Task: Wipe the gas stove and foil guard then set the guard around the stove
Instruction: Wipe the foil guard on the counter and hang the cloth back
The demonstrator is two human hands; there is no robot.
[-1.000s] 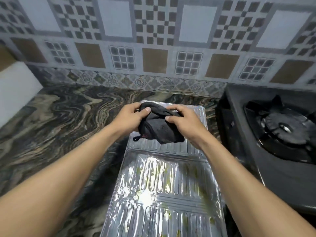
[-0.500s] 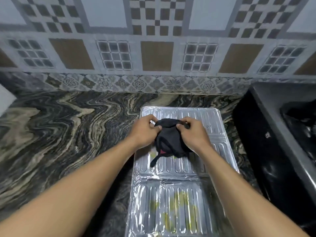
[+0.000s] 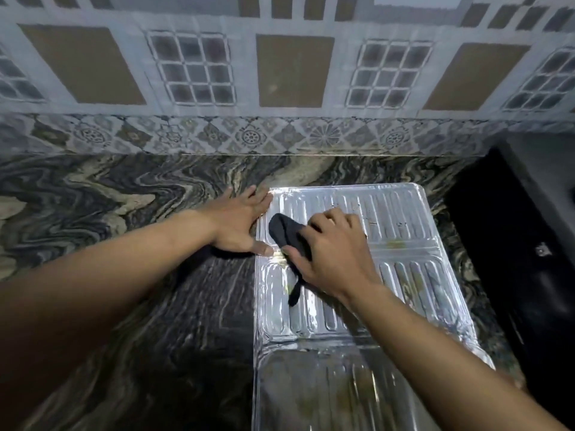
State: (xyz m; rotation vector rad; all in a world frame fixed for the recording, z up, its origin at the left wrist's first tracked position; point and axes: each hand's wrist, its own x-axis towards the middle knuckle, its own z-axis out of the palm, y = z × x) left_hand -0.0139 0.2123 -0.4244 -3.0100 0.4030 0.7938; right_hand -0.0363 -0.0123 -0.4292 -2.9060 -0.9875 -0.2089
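Observation:
The silver ribbed foil guard (image 3: 401, 219) lies flat on the marbled counter, running from mid-frame to the bottom edge, with yellowish stains on its panels. My right hand (image 3: 336, 253) presses a bunched black cloth (image 3: 284, 231) onto the guard's far panel near its left side; a thin strip of the cloth hangs out below the hand. My left hand (image 3: 239, 219) lies flat with fingers spread on the counter, its thumb and fingertips touching the guard's left edge. The black gas stove (image 3: 522, 244) shows only its dark side at the right edge.
The dark swirled stone counter (image 3: 124, 213) stretches to the left and front of the guard. A patterned tiled wall (image 3: 280, 88) closes the back. The stove stands close to the guard's right side, leaving a narrow strip of counter between them.
My left hand has let go of the cloth and moved to the guard's left edge. My right hand now holds the cloth alone, pressed onto the foil. The view has tilted down and left.

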